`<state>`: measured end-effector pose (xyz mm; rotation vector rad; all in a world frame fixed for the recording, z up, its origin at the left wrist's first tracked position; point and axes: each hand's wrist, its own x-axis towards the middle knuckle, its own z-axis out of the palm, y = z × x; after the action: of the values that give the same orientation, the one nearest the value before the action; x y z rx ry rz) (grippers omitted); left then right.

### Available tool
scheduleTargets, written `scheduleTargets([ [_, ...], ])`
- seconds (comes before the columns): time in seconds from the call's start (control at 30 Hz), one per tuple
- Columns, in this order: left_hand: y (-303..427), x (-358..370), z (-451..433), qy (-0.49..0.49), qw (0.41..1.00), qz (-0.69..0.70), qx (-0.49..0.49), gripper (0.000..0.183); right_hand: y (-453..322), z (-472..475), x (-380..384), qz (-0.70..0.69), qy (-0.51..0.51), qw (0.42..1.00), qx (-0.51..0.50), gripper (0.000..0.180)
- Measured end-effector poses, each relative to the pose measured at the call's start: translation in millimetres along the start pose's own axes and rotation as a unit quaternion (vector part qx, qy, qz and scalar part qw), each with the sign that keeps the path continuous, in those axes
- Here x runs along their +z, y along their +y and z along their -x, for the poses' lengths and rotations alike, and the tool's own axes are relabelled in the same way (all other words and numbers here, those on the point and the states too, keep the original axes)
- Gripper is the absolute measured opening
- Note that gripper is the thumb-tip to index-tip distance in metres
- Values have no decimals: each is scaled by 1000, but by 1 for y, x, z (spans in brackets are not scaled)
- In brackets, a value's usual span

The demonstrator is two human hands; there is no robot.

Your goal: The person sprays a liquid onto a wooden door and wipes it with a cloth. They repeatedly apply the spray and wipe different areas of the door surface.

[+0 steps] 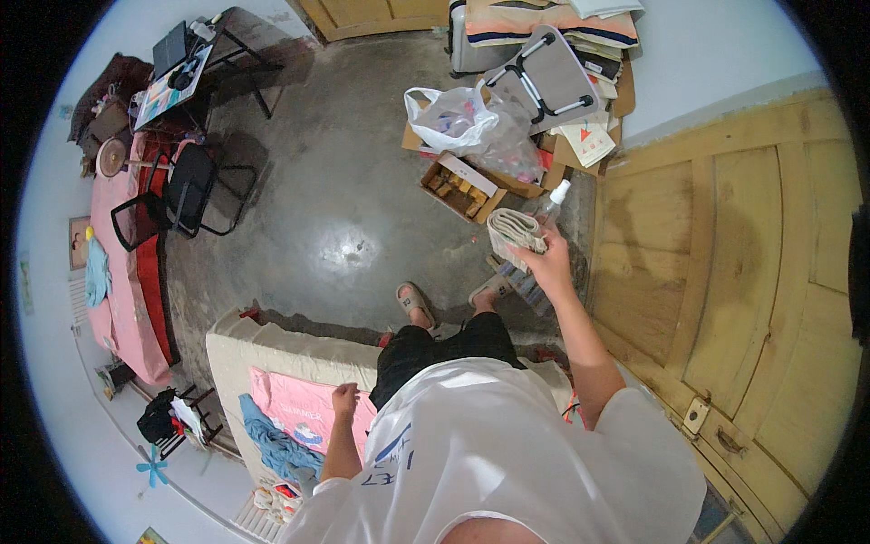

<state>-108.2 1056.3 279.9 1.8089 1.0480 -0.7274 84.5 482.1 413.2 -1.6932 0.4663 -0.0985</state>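
Note:
My right hand [550,262] is out in front of me near the yellow wooden door, gripping a folded light-coloured cloth [515,231]. A clear spray bottle with a white top [559,193] stands up behind the cloth, seemingly in the same grip; my fingers and the cloth hide its lower part. Over the edge of the bed, my left hand [345,400] hangs with fingers curled and nothing visible in it. Beneath that hand lie a pink printed cloth [299,408] and a crumpled blue garment [275,432].
Beyond my right hand are an open cardboard box [457,189], a white plastic bag [452,126] and a folding table [554,75] with its legs showing. The wooden door [720,258] is close on the right. A black chair [190,187] stands beside a pink-covered bed [122,272] at left.

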Motion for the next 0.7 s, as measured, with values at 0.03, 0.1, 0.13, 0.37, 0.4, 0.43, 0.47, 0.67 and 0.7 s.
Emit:
scheduleTargets([
  [0.03,-8,4,7,-5,1000,4,-12,21,1,-6,-1,3,1,1000,9,41],
  [0.1,-13,4,6,-19,999,25,-39,22,2,-10,1,11,12,1000,12,40],
  [0.13,-14,9,2,-31,999,24,-35,22,1,-9,2,-2,11,999,38,39],
  [0.37,34,23,-141,-110,977,-66,169,29,-32,21,41,-16,86,995,43,34],
  [0.4,57,25,-161,-145,977,-57,147,29,-36,30,47,-26,94,994,47,34],
  [0.43,83,28,-176,-179,975,-46,123,30,-44,36,53,-35,100,993,51,35],
  [0.47,104,24,-188,-179,971,-27,156,30,-54,39,63,-50,104,992,54,35],
  [0.67,201,-30,-215,-203,956,17,212,31,-92,68,123,1,143,989,34,38],
  [0.7,205,-43,-220,-214,951,18,223,31,-94,75,136,14,155,987,41,38],
])
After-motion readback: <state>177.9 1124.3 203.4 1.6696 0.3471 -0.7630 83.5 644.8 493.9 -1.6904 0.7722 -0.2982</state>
